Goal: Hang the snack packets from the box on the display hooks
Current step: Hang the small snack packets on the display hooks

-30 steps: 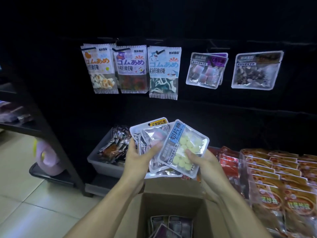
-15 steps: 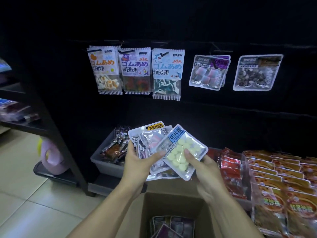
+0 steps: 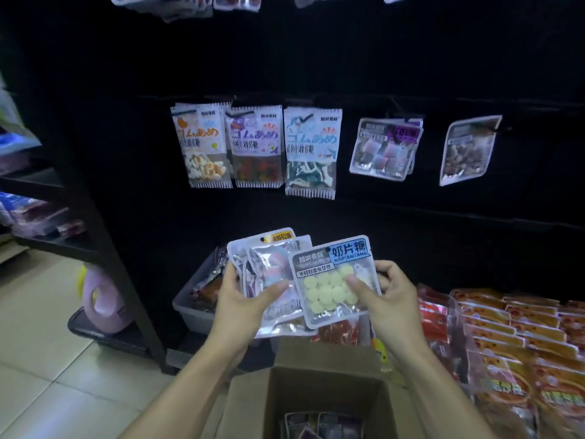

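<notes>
Pink jug [image 3: 103, 307] on low black shelf [image 3: 95, 335] at left — grey bin [image 3: 193, 307] beside it, red-orange packets [image 3: 512, 337] stacked right.

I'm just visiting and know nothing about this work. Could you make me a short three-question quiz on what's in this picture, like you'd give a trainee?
1. True or false: the right hand holds the milk-tablet packet with the blue label.
2. What does the left hand hold? A) a single bottle B) a stack of packets C) nothing
3. Fill in: on the middle row of the black display wall, the three tall gummy packets hang to the ____ of the two square packets.

Key: 1 true; 2 B; 3 left.
</notes>
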